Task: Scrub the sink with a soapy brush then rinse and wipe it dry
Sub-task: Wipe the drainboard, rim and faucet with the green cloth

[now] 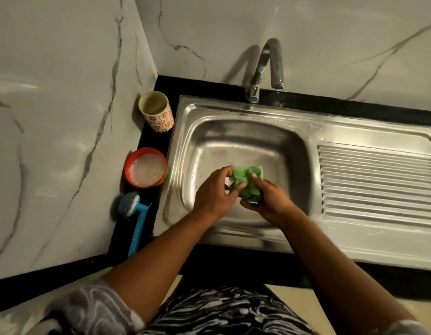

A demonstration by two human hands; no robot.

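Over the basin of the steel sink (233, 139) I hold a bunched green cloth (248, 182) between both hands. My left hand (214, 192) pinches its left side with thumb and fingers. My right hand (267, 201) grips it from the right and underneath, fingers curled round it. A blue-handled brush (134, 216) with a grey bristle head lies on the black counter left of the sink, untouched. The tap (263, 68) arches over the back rim, with no water seen running.
A red bowl of whitish soapy liquid (145, 168) and a floral cup (156, 114) stand on the black counter strip left of the sink. The ribbed drainboard (376, 180) extends to the right. Marble walls close in at the left and back.
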